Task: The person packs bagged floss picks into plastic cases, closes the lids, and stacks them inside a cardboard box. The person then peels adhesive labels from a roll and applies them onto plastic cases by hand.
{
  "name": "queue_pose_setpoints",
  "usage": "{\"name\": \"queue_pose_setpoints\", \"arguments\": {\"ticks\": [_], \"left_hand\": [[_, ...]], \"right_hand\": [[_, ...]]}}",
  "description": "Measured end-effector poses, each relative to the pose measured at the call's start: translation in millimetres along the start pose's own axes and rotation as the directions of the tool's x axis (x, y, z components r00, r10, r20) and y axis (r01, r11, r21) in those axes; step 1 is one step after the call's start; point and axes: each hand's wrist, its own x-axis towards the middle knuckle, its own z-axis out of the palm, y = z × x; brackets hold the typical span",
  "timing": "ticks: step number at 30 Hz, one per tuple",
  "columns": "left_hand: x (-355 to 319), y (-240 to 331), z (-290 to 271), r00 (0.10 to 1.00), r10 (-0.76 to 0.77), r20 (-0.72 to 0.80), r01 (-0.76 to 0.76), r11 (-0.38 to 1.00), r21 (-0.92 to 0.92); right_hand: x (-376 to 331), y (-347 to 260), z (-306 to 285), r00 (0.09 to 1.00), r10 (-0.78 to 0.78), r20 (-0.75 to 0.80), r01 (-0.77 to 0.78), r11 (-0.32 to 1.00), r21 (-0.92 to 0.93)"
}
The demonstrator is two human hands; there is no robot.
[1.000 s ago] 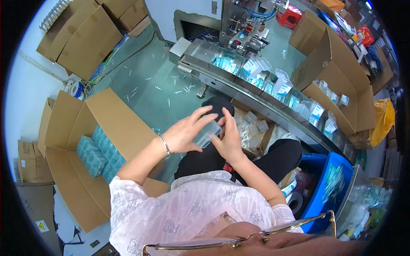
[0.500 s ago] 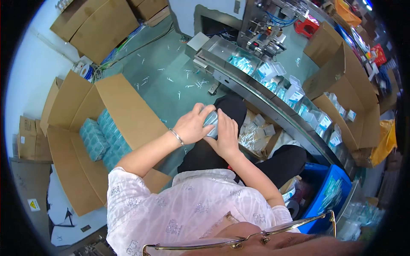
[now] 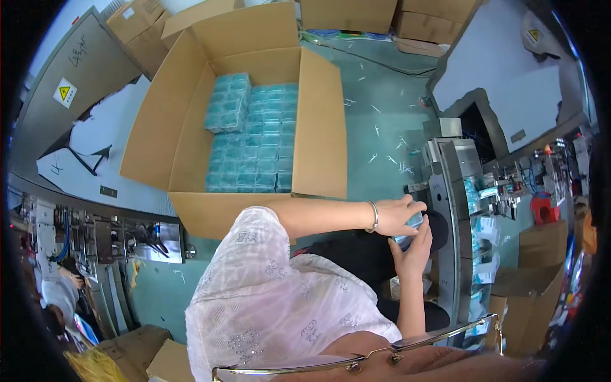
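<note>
Between my hands is a small clear plastic box (image 3: pixel 415 220) with a bluish tint, held above my lap and partly covered by fingers. My left hand (image 3: pixel 394 215), with a silver bracelet at the wrist, closes over it from the left and far side. From the near right, my right hand (image 3: pixel 415 253) wraps its fingers round the box. What lies inside the box cannot be made out. To the left stands a large open carton (image 3: pixel 323 127), packed with rows of clear teal boxes (image 3: pixel 254 140); one stack sits higher at the far left.
A metal conveyor (image 3: pixel 445 210) at my right carries clear boxes and teal packs. Beyond it stand an open carton (image 3: pixel 522 305) and a red stool (image 3: pixel 544 210). White plastic bits litter the floor. Another person (image 3: pixel 60 293) is at the far left beside machinery.
My view has swung left, so the packed carton now sits nearer the middle and the hands appear further right. Both hands still grip the clear box.
</note>
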Motion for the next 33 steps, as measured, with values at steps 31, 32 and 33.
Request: {"name": "queue_pose_setpoints", "arguments": {"ticks": [31,32,33], "left_hand": [[84,-102,-108,0.757,0.422,-0.499,-0.048,0.798,0.601],[117,-69,-72,0.792,0.503,-0.346,-0.233,0.773,0.59],[143,-37,-37,0.791,0.583,-0.187,-0.402,0.725,0.56]], "right_hand": [[-316,239,-189,0.384,0.581,-0.717,-0.885,0.454,-0.106],[-332,255,-181,0.314,0.595,-0.739,-0.904,0.427,-0.041],[-338,269,-174,0.241,0.621,-0.746,-0.918,0.394,0.032]]}}
